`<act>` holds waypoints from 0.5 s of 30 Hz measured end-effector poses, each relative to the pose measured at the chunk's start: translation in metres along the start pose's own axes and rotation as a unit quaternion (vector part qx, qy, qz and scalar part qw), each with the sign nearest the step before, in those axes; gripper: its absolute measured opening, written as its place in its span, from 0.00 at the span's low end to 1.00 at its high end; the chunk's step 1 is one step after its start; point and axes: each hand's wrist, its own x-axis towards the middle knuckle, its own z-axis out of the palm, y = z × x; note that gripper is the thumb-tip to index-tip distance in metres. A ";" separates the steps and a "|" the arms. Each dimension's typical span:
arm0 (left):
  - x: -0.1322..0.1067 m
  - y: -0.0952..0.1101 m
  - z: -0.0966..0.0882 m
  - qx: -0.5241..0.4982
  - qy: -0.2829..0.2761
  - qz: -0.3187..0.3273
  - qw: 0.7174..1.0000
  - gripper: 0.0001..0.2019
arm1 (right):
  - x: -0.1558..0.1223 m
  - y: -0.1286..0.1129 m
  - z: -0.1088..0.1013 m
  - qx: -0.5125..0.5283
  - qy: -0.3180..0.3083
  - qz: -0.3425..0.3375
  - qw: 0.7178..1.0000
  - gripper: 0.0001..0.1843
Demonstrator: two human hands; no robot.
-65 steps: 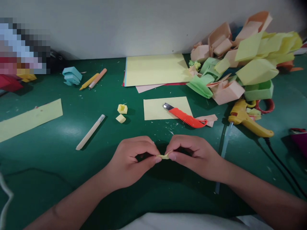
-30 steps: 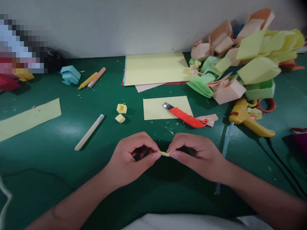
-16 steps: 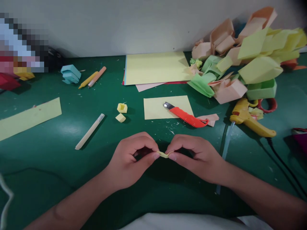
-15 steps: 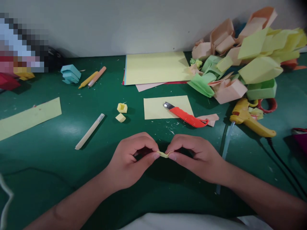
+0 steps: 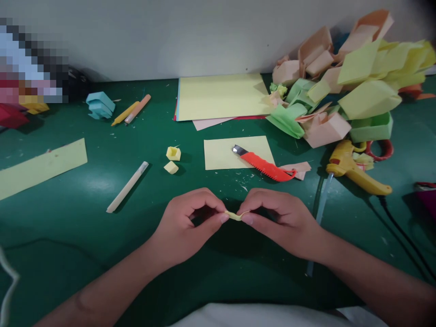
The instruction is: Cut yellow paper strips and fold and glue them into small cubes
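A small folded strip of pale yellow paper (image 5: 234, 216) is stretched between my two hands, low over the table. My left hand (image 5: 189, 229) pinches its left end between thumb and fingers. At the other end, my right hand (image 5: 281, 222) closes thumb and fingertips on it. Part of each end is hidden by the fingers. Beyond the hands lie two little folded yellow paper pieces, a hollow one (image 5: 173, 153) and a closed one (image 5: 171, 167). A red-handled utility knife (image 5: 264, 164) rests partly on a yellow paper sheet (image 5: 220, 154).
A yellow glue gun (image 5: 357, 170) with a clear glue stick (image 5: 322, 200) lies to the right. Behind it rises a heap of folded paper shapes (image 5: 327, 91). Stacked paper sheets (image 5: 221, 96) lie near the wall. To the left are a rolled paper stick (image 5: 127, 187) and a paper strip (image 5: 47, 165).
Both hands have shifted very slightly right and away from me with the paper strip between them. Everything else has stayed in place.
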 end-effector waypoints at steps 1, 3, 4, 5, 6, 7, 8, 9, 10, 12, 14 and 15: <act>0.000 0.000 0.000 0.000 0.002 -0.007 1.000 0.04 | 0.000 0.000 -0.001 -0.003 0.003 0.001 1.000 0.05; 0.000 -0.001 0.000 -0.003 -0.001 -0.017 1.000 0.04 | 0.000 0.000 -0.002 -0.005 0.005 0.000 1.000 0.05; 0.000 -0.002 0.000 -0.008 -0.003 -0.017 1.000 0.03 | 0.000 0.000 -0.002 -0.006 0.005 0.000 1.000 0.05; 0.000 -0.003 -0.001 -0.012 -0.003 -0.017 1.000 0.02 | 0.000 0.000 -0.002 -0.007 0.005 -0.001 1.000 0.05; -0.001 -0.004 -0.001 -0.014 -0.004 -0.014 1.000 0.02 | 0.000 0.000 -0.002 -0.008 0.006 -0.004 1.000 0.06; -0.001 -0.004 -0.002 -0.014 -0.003 -0.008 1.000 0.04 | -0.001 0.000 -0.002 -0.011 0.007 -0.007 1.000 0.06; -0.001 -0.005 -0.002 -0.010 -0.003 -0.002 1.000 0.05 | -0.001 0.000 -0.002 -0.014 0.008 -0.011 1.000 0.06; -0.001 -0.005 -0.002 -0.005 -0.006 0.006 1.000 0.06 | -0.001 0.001 -0.002 -0.018 0.008 -0.015 1.000 0.06; 0.000 -0.005 -0.002 0.000 -0.011 0.015 1.000 0.06 | -0.001 0.002 -0.002 -0.021 0.007 -0.018 1.000 0.06; 0.001 -0.004 -0.001 0.006 -0.023 0.028 0.999 0.04 | -0.001 0.003 -0.001 -0.027 0.004 -0.024 0.999 0.06; 0.002 -0.003 -0.001 0.010 -0.030 0.034 0.999 0.02 | -0.002 0.004 -0.001 -0.033 0.001 -0.028 0.999 0.06; 0.003 -0.002 0.000 0.013 -0.030 0.035 0.999 0.02 | -0.002 0.004 -0.001 -0.036 0.000 -0.031 0.999 0.06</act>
